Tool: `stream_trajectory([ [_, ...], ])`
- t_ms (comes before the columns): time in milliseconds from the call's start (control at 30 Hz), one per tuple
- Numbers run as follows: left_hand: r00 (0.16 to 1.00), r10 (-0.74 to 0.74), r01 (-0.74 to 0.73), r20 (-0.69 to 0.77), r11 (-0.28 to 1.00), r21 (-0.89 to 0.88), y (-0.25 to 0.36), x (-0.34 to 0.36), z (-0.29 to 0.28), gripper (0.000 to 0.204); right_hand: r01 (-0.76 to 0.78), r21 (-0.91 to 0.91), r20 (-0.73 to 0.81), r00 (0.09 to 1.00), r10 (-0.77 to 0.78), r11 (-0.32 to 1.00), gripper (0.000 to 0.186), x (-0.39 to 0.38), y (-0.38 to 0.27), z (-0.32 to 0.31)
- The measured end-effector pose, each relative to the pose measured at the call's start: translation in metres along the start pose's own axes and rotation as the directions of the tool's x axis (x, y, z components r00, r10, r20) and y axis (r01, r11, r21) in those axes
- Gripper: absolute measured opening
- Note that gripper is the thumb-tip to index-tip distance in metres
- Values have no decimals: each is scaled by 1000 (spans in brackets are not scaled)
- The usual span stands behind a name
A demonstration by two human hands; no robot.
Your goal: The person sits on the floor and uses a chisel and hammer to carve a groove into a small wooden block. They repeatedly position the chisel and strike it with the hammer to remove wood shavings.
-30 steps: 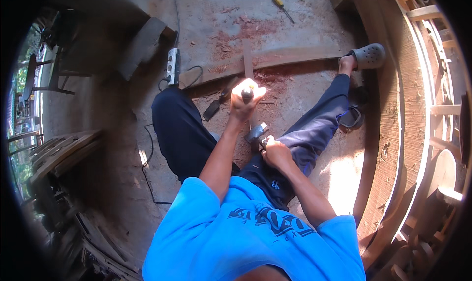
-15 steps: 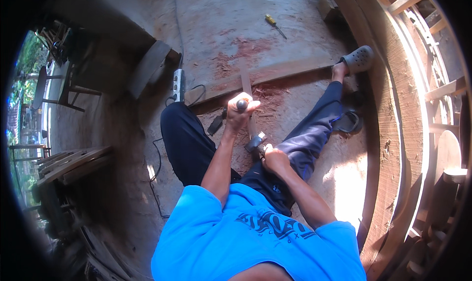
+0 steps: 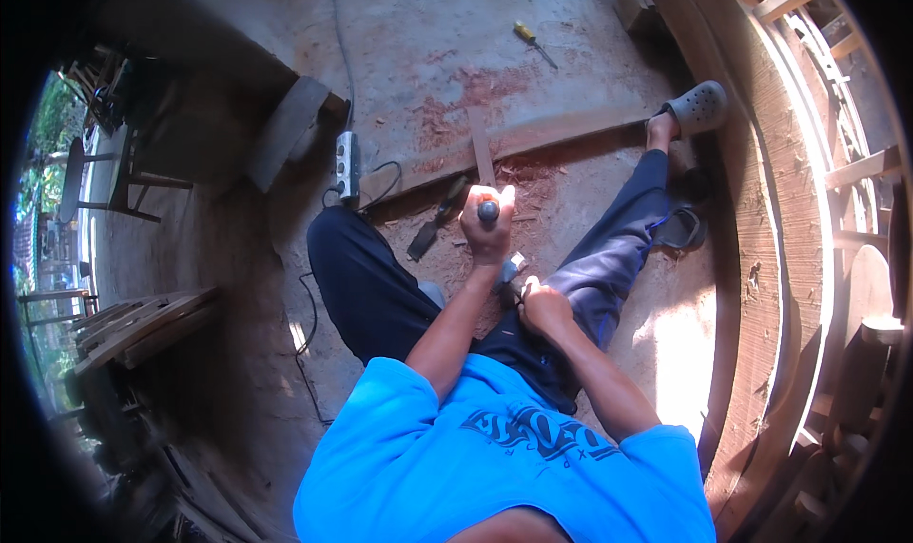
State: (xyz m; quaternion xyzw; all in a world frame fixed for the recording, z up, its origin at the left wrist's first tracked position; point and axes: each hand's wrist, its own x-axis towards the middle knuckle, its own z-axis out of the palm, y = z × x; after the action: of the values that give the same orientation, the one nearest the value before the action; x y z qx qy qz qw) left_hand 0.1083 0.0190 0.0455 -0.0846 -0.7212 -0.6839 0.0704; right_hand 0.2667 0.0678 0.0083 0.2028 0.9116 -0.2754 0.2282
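Observation:
My left hand [image 3: 486,237] is closed round an upright chisel [image 3: 488,210], seen from above by its dark, rounded handle end. The fist hides the chisel's blade. Below it runs a narrow reddish wood strip [image 3: 481,144], whose far end rests over a low board [image 3: 561,139]. Nearer my body, my right hand [image 3: 545,311] grips a hammer [image 3: 513,267] low by my right thigh. Its head sits beside my left wrist, which partly covers it. To the left of my left hand, a second chisel [image 3: 424,240] with a wide dark blade lies on the floor.
Reddish shavings [image 3: 490,82] litter the floor around the board. Beyond lies a yellow-handled screwdriver [image 3: 534,43]. A white power strip [image 3: 346,167] with a black cord stands near my left knee. Large timber [image 3: 761,286] lines the right side; stacked wood pieces [image 3: 143,329] lie left.
My left hand has shifted right and slightly towards me with its chisel, uncovering more of the second chisel. The hammer has moved slightly right with my right hand, its head now partly behind my left wrist.

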Motion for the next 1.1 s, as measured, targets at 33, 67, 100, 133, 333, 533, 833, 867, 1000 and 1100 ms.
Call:
stream_trajectory([
  [33,996,2,-2,-89,1000,-4,3,-1,4,26,-12,4,12,1000,12,1000,32,1,0,1],
  [67,989,35,-39,-140,999,-21,3,2,6,27,-3,3,6,1000,3,1000,32,1,1,2],
  [100,990,18,-16,-136,1000,17,3,3,6,27,-1,-2,17,1000,1,1000,33,2,0,3],
  [133,995,24,-20,-94,999,44,1,8,5,28,-13,-22,22,1000,13,1000,33,3,0,2],
  [333,915,-15,100,404,977,-190,-27,32,-25,27,21,-54,76,997,-16,998,30,0,-4,-10],
  [533,785,-28,180,619,966,-185,-28,51,-33,24,-2,-46,71,997,5,999,30,-1,-9,-16],
  [833,851,6,106,525,977,-183,-37,44,-34,26,-203,355,340,937,76,913,35,5,6,-28],
  [867,894,9,61,447,988,-142,-38,36,-30,27,-353,527,460,883,90,773,35,15,14,-29],
  [1000,936,-129,217,327,944,-248,-34,11,-26,27,-267,721,149,961,232,640,27,77,44,-15],
  [1100,916,-188,288,354,923,-255,-33,11,-34,28,-229,526,-251,878,407,819,50,128,48,-16],
])
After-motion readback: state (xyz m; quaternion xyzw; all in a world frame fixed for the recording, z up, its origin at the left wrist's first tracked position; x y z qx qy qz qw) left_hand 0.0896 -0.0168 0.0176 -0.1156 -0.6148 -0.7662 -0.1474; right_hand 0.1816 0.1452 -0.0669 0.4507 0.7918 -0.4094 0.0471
